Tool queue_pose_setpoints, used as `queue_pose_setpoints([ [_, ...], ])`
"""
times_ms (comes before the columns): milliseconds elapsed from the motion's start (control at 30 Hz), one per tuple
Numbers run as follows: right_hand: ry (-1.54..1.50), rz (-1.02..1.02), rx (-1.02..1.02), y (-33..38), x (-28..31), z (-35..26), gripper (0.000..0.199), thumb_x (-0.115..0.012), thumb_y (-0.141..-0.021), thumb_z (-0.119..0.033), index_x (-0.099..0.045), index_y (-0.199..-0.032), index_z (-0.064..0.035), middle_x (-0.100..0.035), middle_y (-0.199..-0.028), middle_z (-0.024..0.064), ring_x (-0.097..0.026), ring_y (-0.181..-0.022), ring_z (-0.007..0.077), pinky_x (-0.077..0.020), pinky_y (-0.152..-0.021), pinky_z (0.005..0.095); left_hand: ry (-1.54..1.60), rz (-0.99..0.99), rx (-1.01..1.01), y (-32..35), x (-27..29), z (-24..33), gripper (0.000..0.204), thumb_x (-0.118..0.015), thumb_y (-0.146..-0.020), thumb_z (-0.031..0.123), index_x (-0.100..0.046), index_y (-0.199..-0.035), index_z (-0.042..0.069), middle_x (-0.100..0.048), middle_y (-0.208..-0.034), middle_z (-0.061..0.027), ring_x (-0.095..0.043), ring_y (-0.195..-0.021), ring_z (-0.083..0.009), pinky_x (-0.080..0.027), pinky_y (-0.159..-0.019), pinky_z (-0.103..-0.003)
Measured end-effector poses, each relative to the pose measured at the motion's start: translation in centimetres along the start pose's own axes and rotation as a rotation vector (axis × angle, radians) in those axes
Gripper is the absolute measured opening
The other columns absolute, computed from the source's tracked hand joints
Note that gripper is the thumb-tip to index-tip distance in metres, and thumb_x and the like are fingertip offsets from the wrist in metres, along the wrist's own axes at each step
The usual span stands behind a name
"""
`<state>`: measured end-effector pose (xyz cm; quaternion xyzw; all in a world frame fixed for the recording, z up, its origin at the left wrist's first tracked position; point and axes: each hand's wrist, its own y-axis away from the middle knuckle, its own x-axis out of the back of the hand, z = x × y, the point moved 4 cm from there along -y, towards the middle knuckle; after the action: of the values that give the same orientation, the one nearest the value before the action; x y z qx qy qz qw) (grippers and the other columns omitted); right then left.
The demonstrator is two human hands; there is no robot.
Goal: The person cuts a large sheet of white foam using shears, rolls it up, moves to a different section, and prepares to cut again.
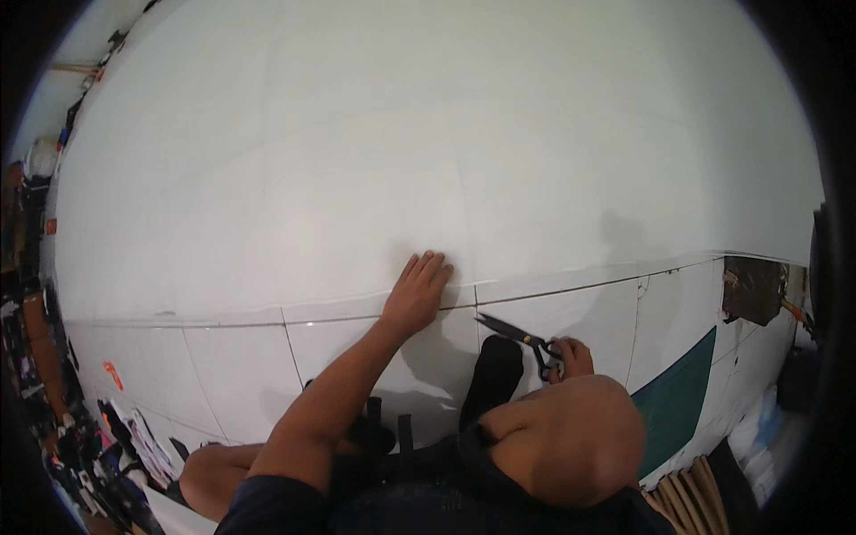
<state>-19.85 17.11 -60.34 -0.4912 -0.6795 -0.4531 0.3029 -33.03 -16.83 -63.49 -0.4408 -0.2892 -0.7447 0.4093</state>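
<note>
A broad white sheet [357,160] lies spread over the white tiled floor [232,357], its near edge running across in front of me. Pressed flat near that edge is my left hand [419,292], fingers stretched out on the sheet. Black tailor's scissors [530,340] are in my right hand [575,358], held by the handles. Their blades look nearly closed and point left, just short of the sheet's edge. My right knee hides part of the right forearm. Between the hands, a dark-covered foot [495,370] rests on the tiles.
On the right lie a dark green flat piece [678,406], a brown block-like object [752,290] and several wooden sticks [691,499]. A small orange object [113,374] is on the left tiles. Mixed clutter [40,357] lines the far left side.
</note>
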Motion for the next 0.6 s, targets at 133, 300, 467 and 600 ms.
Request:
queue_pose_setpoints([
  [133,0.052,0.143,0.023,-0.3,-0.9,2.4,0.055,-0.071,-0.065,-0.007,-0.061,-0.118,-0.0043,-0.057,-0.123,0.0216,-0.055,-0.111,0.0410,-0.0455,-0.096,0.0495,0.032,0.036,0.026,-1.7,1.1,2.1,0.038,-0.060,-0.087,0.015,-0.061,-0.125,0.012,-0.048,-0.140,-0.0181,-0.040,-0.135,-0.0361,-0.031,-0.113,-0.053],
  [300,0.096,-0.190,-0.028,-2.2,-1.0,0.8,0.044,-0.068,-0.075,-0.013,-0.061,-0.117,-0.0043,-0.060,-0.113,0.0224,-0.058,-0.109,0.0384,-0.0460,-0.095,0.0458,-0.109,0.103,0.020,0.2,-0.7,-0.5,0.036,-0.059,-0.089,0.017,-0.061,-0.123,0.008,-0.048,-0.140,-0.0177,-0.042,-0.134,-0.0354,-0.031,-0.111,-0.058],
  [467,0.041,-0.291,0.000,-1.8,-0.5,0.1,0.042,-0.068,-0.076,-0.015,-0.061,-0.116,-0.0039,-0.060,-0.111,0.0220,-0.058,-0.107,0.0378,-0.0460,-0.094,0.0456,-0.037,0.054,-0.001,-1.3,-1.1,1.8,0.038,-0.056,-0.088,0.017,-0.060,-0.122,0.003,-0.048,-0.139,-0.0189,-0.042,-0.133,-0.0357,-0.030,-0.111,-0.060],
  [600,0.019,-0.336,0.031,-1.6,-0.8,-0.2,0.040,-0.067,-0.077,-0.017,-0.061,-0.114,-0.0036,-0.061,-0.110,0.0218,-0.058,-0.106,0.0373,-0.0460,-0.092,0.0454,-0.053,0.073,0.045,-1.0,-0.7,2.0,0.038,-0.060,-0.086,0.019,-0.061,-0.123,0.009,-0.048,-0.137,-0.0174,-0.042,-0.133,-0.0363,-0.030,-0.111,-0.061],
])
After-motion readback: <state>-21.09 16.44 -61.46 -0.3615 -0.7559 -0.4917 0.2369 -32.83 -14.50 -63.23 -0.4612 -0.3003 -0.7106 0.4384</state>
